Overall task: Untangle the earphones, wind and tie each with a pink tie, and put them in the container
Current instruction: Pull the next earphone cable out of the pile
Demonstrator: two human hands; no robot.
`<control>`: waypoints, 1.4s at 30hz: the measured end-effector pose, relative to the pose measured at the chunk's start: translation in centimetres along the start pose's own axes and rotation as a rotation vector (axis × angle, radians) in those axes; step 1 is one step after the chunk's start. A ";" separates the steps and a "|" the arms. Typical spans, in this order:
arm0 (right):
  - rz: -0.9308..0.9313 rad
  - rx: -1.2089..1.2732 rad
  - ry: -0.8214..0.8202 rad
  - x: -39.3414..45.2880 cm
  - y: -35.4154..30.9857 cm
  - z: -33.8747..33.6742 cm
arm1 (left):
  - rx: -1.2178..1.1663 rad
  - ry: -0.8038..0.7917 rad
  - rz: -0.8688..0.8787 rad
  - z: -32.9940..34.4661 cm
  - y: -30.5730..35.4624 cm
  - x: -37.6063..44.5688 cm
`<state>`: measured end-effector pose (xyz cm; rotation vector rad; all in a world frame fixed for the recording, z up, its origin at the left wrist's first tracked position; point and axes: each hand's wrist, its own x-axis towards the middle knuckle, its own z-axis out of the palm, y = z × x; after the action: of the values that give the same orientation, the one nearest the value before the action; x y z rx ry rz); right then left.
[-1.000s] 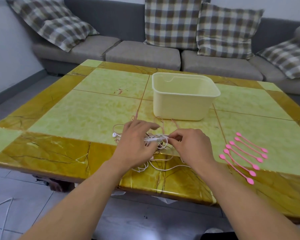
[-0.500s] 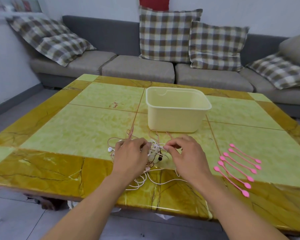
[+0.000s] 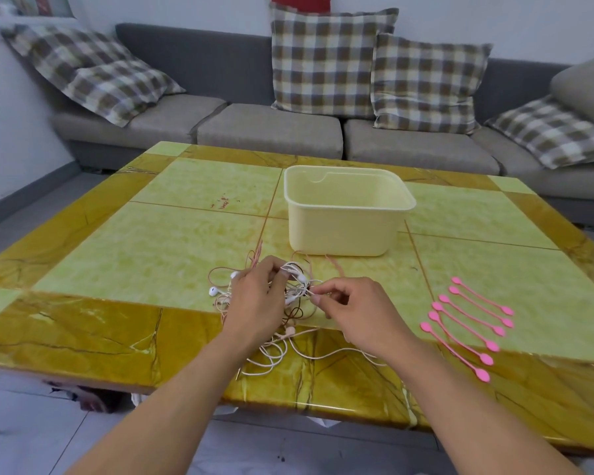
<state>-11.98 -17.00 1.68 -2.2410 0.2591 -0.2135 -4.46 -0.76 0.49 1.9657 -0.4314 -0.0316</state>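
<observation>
earphones (image 3: 290, 293) lie tangled between both hands, pinched by each.

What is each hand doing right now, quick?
Left hand: pinching cords in the tangled pile of white and brown wired earphones.
Right hand: pinching a white cord pulled from that same pile.

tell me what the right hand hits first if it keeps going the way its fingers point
Probably the tangled earphones: the right hand points left into them, with the left hand just beyond, though depth is unclear.
</observation>
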 end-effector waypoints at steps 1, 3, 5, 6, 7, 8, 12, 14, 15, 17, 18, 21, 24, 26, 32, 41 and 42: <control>0.026 0.027 -0.002 0.1 0.1 -0.1 | -0.053 0.006 -0.012 0.0 0.3 -0.1; 0.075 0.060 -0.043 0.1 0.1 -0.2 | -0.150 0.011 -0.060 -0.1 0.9 -0.3; 0.110 0.081 -0.109 0.2 0.2 -0.1 | -0.188 0.016 -0.071 -0.5 1.2 -0.4; 0.134 0.086 -0.125 0.0 0.5 -0.5 | -0.194 0.005 -0.068 0.0 1.6 -0.4; 0.153 0.123 -0.138 0.1 0.3 -0.4 | -0.187 -0.002 -0.066 -0.1 1.6 -0.5; 0.183 0.186 -0.143 0.1 0.2 -0.5 | -0.182 -0.013 -0.062 -0.2 1.8 -0.6; 0.255 0.427 -0.090 -0.1 -0.4 -1.0 | -0.097 -0.021 -0.060 -0.2 1.5 -0.4; 0.236 0.415 -0.024 0.1 -0.2 -1.3 | 0.052 -0.002 -0.032 -0.2 0.7 -0.3; 0.224 0.415 0.004 0.1 -0.3 -1.5 | 0.154 0.026 -0.007 -0.1 0.3 -0.3; 0.216 0.404 0.060 0.0 -0.3 -1.9 | 0.251 0.083 -0.015 -0.1 -0.5 -0.1; 0.219 0.400 0.079 0.0 -0.4 -2.2 | 0.230 0.096 -0.046 -0.2 -0.7 0.1; 0.227 0.435 0.154 -0.1 -0.6 -2.7 | 0.237 0.114 -0.101 -0.6 -1.2 0.7; 0.188 0.478 0.292 0.0 -0.5 -2.9 | 0.287 0.172 -0.109 -0.9 -1.6 1.1; 0.178 0.502 0.323 0.1 -0.3 -2.8 | 0.294 0.190 -0.118 -1.1 -1.5 1.0; 0.276 0.379 0.241 0.2 0.3 -2.6 | 0.244 0.171 -0.173 -1.3 -1.2 0.8; 0.025 -0.033 0.186 -0.5 -0.2 -2.6 | 0.259 0.355 0.276 -2.3 -0.7 0.3; 0.042 -0.074 0.037 -0.8 -0.4 -2.3 | 0.264 0.239 0.386 -2.1 -0.3 0.0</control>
<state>-13.29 -18.22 3.41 -2.3045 0.3389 -0.2265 -3.93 1.22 1.10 2.0773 -0.6746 0.5242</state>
